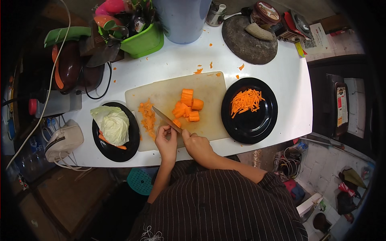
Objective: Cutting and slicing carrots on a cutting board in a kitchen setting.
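Note:
My right hand (199, 147) grips the handle of a kitchen knife (164, 116), its blade slanting up and left over a pale cutting board (208, 90). Close against the near side of the blade is my left hand (166, 143), thumb and fingers bent together; whether they pinch a piece is hidden. A small carrot piece (177, 122) shows just beyond the blade. Several thick carrot chunks (187, 105) are grouped mid-board, and carrot peelings (147, 116) lie in a heap on its left. On the right, a black plate (250, 129) holds carrot matchsticks (247, 101).
A black plate (104, 153) at left bears a partial cabbage (115, 126) and carrots. Along the back are a green utensil basket (141, 45), a bluish plastic container (184, 21) and a stone mortar (247, 45) with its pestle (258, 32). Carrot scraps dot the white table (181, 66).

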The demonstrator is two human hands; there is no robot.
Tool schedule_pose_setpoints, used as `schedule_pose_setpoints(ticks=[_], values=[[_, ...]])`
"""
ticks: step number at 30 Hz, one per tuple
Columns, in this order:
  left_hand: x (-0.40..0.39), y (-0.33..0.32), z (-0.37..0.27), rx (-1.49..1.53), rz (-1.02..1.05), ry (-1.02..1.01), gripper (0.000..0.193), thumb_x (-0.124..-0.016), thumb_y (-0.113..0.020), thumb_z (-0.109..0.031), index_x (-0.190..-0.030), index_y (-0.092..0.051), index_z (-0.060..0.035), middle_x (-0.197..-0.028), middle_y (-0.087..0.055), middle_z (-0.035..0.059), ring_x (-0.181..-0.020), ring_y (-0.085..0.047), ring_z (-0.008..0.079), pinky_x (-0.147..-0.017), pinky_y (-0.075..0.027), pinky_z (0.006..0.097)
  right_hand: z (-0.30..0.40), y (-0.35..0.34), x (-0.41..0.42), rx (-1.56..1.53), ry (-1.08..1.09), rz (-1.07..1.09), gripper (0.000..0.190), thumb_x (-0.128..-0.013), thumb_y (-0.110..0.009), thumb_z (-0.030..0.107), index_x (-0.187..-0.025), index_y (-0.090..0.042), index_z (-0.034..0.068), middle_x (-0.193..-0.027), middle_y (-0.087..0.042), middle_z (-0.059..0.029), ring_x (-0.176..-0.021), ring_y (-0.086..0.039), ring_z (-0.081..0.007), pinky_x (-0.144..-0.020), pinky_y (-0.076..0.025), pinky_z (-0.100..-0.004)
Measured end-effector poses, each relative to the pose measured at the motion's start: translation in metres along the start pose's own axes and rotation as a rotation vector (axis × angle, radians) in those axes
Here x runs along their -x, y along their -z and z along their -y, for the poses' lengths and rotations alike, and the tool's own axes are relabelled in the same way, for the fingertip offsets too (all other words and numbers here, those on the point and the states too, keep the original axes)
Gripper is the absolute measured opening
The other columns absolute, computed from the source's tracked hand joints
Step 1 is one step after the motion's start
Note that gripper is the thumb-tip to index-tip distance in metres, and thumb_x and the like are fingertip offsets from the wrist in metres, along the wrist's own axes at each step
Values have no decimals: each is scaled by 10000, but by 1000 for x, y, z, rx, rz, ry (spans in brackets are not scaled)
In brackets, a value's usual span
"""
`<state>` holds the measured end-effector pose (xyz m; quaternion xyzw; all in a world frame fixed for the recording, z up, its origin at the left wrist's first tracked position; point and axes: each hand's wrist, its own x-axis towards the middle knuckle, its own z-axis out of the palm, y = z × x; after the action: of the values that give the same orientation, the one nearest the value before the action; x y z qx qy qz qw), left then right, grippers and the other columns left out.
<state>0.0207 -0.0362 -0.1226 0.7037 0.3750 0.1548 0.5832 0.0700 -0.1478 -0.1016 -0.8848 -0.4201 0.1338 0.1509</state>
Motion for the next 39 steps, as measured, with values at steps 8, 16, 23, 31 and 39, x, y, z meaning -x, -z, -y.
schedule_pose_setpoints(ticks=[8, 16, 23, 31, 39], values=[[-3, -2, 7, 34, 8, -6, 55, -857, -565, 6, -881, -557, 55, -852, -577, 69, -769, -584, 110, -735, -456, 225, -8, -20, -11, -36, -50, -54, 111, -781, -520, 84, -853, -460, 25, -591, -598, -124, -512, -625, -234, -444, -497, -326], [-4, -2, -1, 147, 111, 33, 182, -895, -492, 6, -1068, -518, 58, -865, -620, 87, -791, -611, 122, -744, -459, 218, -32, -4, -13, -320, -63, -13, 177, -891, -469, 186, -857, -444, 14, -513, -553, -162, -462, -576, -332, -421, -460, -415], [-5, 0, 4, 196, 123, 66, 163, -898, -487, 5, -1047, -522, 64, -869, -618, 86, -796, -613, 125, -746, -459, 217, -22, 11, 4, -265, -7, -86, 176, -882, -504, 182, -811, -451, 30, -501, -542, -134, -429, -560, -307, -395, -452, -391], [-1, -1, 1, 152, 98, 54, 75, -915, -465, -4, -957, -505, 43, -891, -612, 79, -805, -602, 109, -750, -453, 211, -13, 10, 13, -252, 3, -122, 153, -831, -550, 152, -809, -459, 32, -549, -556, -121, -438, -568, -285, -398, -462, -362], [0, -1, 9, 186, 101, 78, 74, -911, -470, 1, -961, -509, 41, -887, -597, 54, -827, -592, 95, -746, -443, 197, -7, 8, 12, -185, -46, -80, 121, -800, -539, 111, -819, -454, 26, -589, -569, -125, -462, -586, -274, -406, -473, -344]])
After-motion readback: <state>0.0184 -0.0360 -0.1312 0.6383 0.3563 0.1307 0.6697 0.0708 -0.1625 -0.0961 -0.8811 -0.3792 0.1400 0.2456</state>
